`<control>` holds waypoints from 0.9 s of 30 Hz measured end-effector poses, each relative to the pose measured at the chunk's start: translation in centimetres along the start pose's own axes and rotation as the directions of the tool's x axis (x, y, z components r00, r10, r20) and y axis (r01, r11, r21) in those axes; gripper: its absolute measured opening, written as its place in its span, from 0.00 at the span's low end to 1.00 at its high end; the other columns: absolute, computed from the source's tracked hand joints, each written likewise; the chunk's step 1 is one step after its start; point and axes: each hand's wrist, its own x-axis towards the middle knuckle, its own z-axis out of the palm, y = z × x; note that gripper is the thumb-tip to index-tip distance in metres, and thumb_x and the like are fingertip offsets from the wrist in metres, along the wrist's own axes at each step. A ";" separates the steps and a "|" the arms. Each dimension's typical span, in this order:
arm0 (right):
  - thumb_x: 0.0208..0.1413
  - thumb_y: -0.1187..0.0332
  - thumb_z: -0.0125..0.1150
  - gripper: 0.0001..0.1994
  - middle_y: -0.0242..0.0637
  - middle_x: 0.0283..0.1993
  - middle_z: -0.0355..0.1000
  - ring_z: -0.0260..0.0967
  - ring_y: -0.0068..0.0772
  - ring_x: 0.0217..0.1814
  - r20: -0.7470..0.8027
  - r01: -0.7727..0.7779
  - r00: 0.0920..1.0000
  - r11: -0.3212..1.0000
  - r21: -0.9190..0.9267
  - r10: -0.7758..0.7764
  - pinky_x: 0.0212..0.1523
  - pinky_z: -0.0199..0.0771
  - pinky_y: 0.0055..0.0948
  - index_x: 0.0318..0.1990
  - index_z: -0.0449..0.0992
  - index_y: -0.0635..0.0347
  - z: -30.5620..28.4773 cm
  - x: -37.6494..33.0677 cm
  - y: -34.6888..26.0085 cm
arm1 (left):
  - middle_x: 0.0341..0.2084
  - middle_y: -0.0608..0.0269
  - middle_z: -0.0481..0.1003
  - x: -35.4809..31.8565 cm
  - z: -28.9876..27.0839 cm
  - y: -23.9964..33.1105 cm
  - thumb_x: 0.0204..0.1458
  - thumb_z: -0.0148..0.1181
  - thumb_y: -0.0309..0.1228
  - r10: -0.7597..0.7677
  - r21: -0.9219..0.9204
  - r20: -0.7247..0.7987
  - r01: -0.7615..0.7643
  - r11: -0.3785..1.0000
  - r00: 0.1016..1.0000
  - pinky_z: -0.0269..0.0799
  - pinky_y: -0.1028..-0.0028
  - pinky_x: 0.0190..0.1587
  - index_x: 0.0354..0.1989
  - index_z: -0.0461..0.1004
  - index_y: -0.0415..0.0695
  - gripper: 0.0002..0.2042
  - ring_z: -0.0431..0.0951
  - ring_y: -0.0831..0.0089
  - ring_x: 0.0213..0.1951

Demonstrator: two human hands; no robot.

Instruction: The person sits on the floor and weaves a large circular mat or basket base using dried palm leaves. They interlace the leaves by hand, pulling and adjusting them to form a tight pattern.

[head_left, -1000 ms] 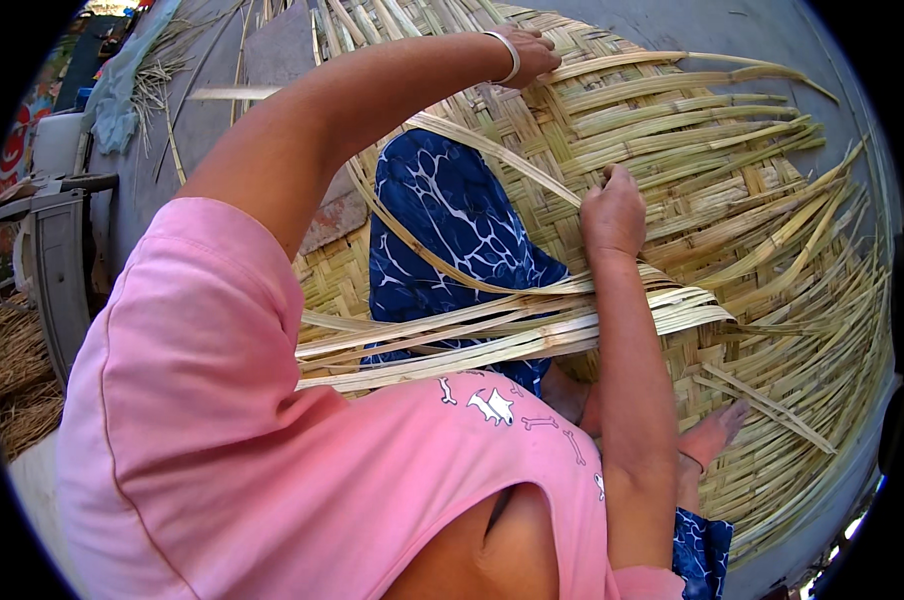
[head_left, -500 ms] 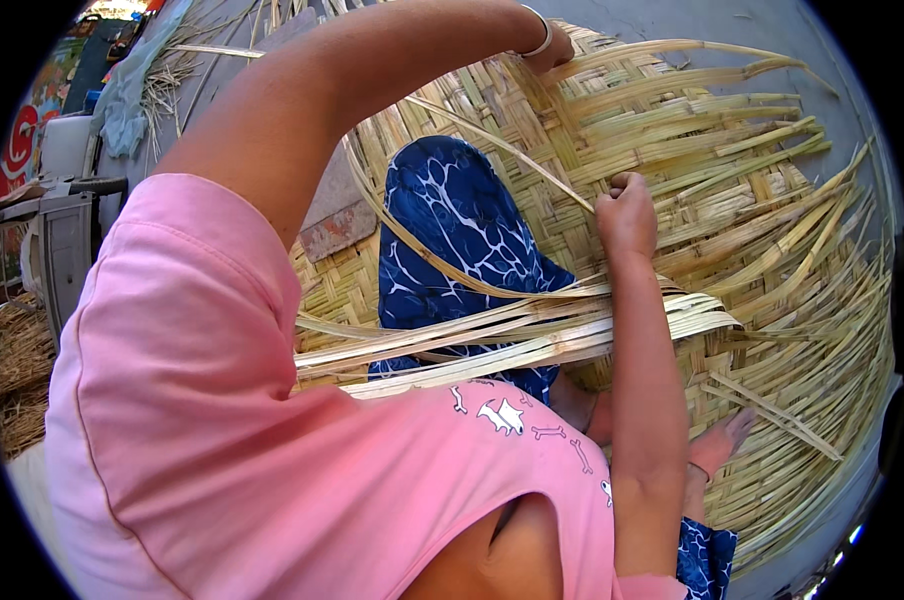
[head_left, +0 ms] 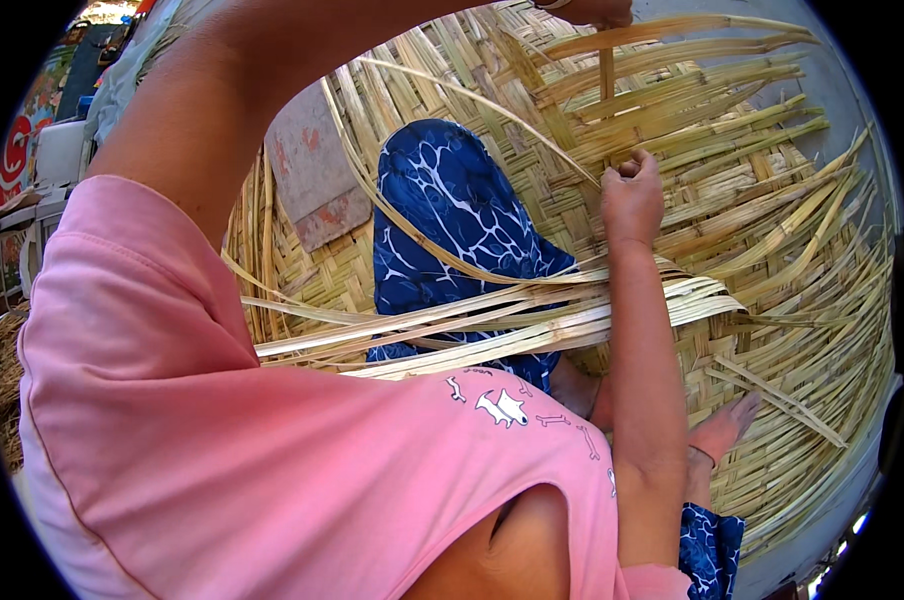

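Observation:
A large woven mat (head_left: 532,110) of pale bamboo strips lies beneath my hands, its loose ends fanning out to the right. At the top edge, my left hand (head_left: 594,10), partly cut off, is closed on a flat bamboo strip (head_left: 607,72) that runs down to the weave. Lower down, my right hand (head_left: 634,202) is curled closed over the mat. A thin pale strip (head_left: 482,102) slants from the upper left to its fingers. Under my right forearm, a bundle of long loose strips (head_left: 472,335) crosses my lap.
My knee in blue patterned cloth (head_left: 452,210) rests on the mat, and my bare foot (head_left: 724,428) is at the lower right. A worn flat board (head_left: 315,175) lies left of the knee. Two short strips (head_left: 780,402) lie crosswise near the foot. Grey floor (head_left: 817,85) borders the mat.
My left hand has moved up and slightly right, pulling a strip upright from the weave. My right hand has stayed nearly in place. My left upper arm has shifted left, uncovering more of the board.

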 end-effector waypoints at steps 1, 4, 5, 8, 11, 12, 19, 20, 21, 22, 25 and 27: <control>0.45 0.68 0.57 0.18 0.38 0.40 0.72 0.70 0.41 0.42 -0.006 -0.004 1.000 1.000 -0.004 0.004 0.43 0.70 0.37 0.46 0.71 0.58 -0.2 0.2 0.0 | 0.23 0.71 0.74 0.1 -0.5 0.1 0.41 0.56 0.34 0.054 0.053 -0.081 -0.049 0.997 0.995 0.63 0.63 0.42 0.23 0.75 0.56 0.02 0.74 0.69 0.35; 0.45 0.67 0.58 0.17 0.38 0.39 0.72 0.71 0.39 0.40 0.010 -0.013 1.000 1.000 0.022 0.013 0.42 0.70 0.36 0.46 0.72 0.58 -0.9 0.4 -0.4 | 0.22 0.74 0.72 0.0 -1.8 0.5 0.38 0.56 0.32 0.121 0.152 -0.234 -0.087 0.985 0.965 0.62 0.65 0.43 0.21 0.74 0.57 0.02 0.72 0.72 0.36; 0.45 0.67 0.58 0.17 0.38 0.38 0.72 0.71 0.39 0.39 0.018 -0.018 1.000 0.999 0.033 0.017 0.41 0.70 0.35 0.45 0.72 0.58 -1.0 0.4 -0.5 | 0.22 0.75 0.72 -0.1 -2.1 0.6 0.38 0.56 0.32 0.128 0.171 -0.274 -0.083 0.982 0.953 0.62 0.65 0.43 0.21 0.73 0.57 0.02 0.72 0.73 0.36; 0.45 0.67 0.59 0.16 0.39 0.37 0.73 0.72 0.37 0.36 0.046 0.002 0.999 0.989 0.146 -0.009 0.40 0.71 0.33 0.44 0.74 0.57 -1.2 0.6 0.1 | 0.21 0.77 0.71 -0.3 -2.6 0.6 0.36 0.56 0.32 0.197 0.177 -0.405 -0.135 0.975 0.893 0.61 0.64 0.45 0.19 0.72 0.57 0.01 0.71 0.74 0.36; 0.44 0.68 0.60 0.15 0.38 0.37 0.73 0.71 0.31 0.35 0.083 0.015 0.996 0.957 0.288 -0.040 0.39 0.70 0.28 0.42 0.74 0.60 -0.5 1.5 1.5 | 0.20 0.78 0.70 -0.2 -2.9 1.1 0.35 0.55 0.32 0.230 0.216 -0.471 -0.141 0.966 0.852 0.60 0.63 0.48 0.17 0.71 0.58 0.02 0.70 0.74 0.37; 0.44 0.68 0.61 0.15 0.37 0.37 0.73 0.71 0.29 0.35 0.133 -0.019 0.991 0.933 0.359 -0.031 0.39 0.69 0.27 0.42 0.74 0.62 -0.6 1.7 1.6 | 0.20 0.79 0.69 -0.1 -3.0 1.3 0.35 0.55 0.32 0.235 0.235 -0.483 -0.134 0.963 0.843 0.59 0.62 0.49 0.16 0.71 0.58 0.02 0.69 0.74 0.37; 0.49 0.66 0.64 0.12 0.30 0.32 0.72 0.65 0.18 0.33 0.207 -0.134 0.978 0.769 0.625 0.001 0.36 0.66 0.21 0.35 0.74 0.65 -1.3 2.0 1.2 | 0.17 0.81 0.65 1.6 -0.4 0.8 0.33 0.56 0.34 0.164 0.222 -0.631 -0.026 0.975 0.759 0.54 0.55 0.55 0.13 0.69 0.60 0.03 0.68 0.76 0.37; 0.50 0.65 0.64 0.11 0.29 0.31 0.71 0.64 0.17 0.32 0.197 -0.144 0.980 0.726 0.672 0.013 0.35 0.66 0.20 0.35 0.74 0.64 -1.3 1.9 1.0 | 0.20 0.80 0.67 1.5 -0.4 1.0 0.34 0.56 0.34 0.123 0.204 -0.614 0.007 0.979 0.780 0.54 0.54 0.55 0.14 0.70 0.59 0.03 0.68 0.75 0.39; 0.51 0.65 0.63 0.11 0.29 0.30 0.71 0.63 0.17 0.32 0.204 -0.153 0.979 0.739 0.656 0.022 0.35 0.65 0.19 0.34 0.75 0.64 -1.5 1.8 0.9 | 0.23 0.79 0.68 1.5 -0.3 1.2 0.35 0.56 0.34 0.081 0.187 -0.596 0.040 0.981 0.799 0.53 0.54 0.56 0.16 0.71 0.59 0.02 0.68 0.74 0.41; 0.51 0.65 0.63 0.10 0.28 0.29 0.71 0.63 0.16 0.31 0.210 -0.161 0.977 0.752 0.640 0.031 0.34 0.65 0.18 0.34 0.75 0.64 -2.0 1.6 0.9 | 0.26 0.77 0.70 1.5 -0.3 1.4 0.36 0.56 0.34 0.039 0.171 -0.577 0.074 0.982 0.816 0.53 0.53 0.56 0.17 0.72 0.58 0.01 0.69 0.73 0.43; 0.52 0.64 0.63 0.10 0.26 0.28 0.70 0.61 0.14 0.29 0.190 -0.127 0.982 0.760 0.638 0.005 0.32 0.64 0.17 0.32 0.75 0.64 -3.2 0.5 -0.2 | 0.39 0.69 0.72 1.9 1.6 3.2 0.41 0.55 0.34 -0.216 -0.070 -0.732 0.243 0.967 0.647 0.51 0.50 0.57 0.26 0.75 0.57 0.03 0.67 0.68 0.50; 0.52 0.64 0.63 0.10 0.26 0.27 0.70 0.61 0.14 0.28 0.142 -0.074 0.990 0.782 0.619 -0.019 0.31 0.64 0.17 0.32 0.75 0.64 -3.5 -0.2 -0.3 | 0.47 0.57 0.68 1.9 2.0 4.9 0.45 0.55 0.34 -0.481 -0.426 -0.536 0.270 0.863 0.694 0.55 0.53 0.55 0.36 0.74 0.50 0.09 0.65 0.60 0.54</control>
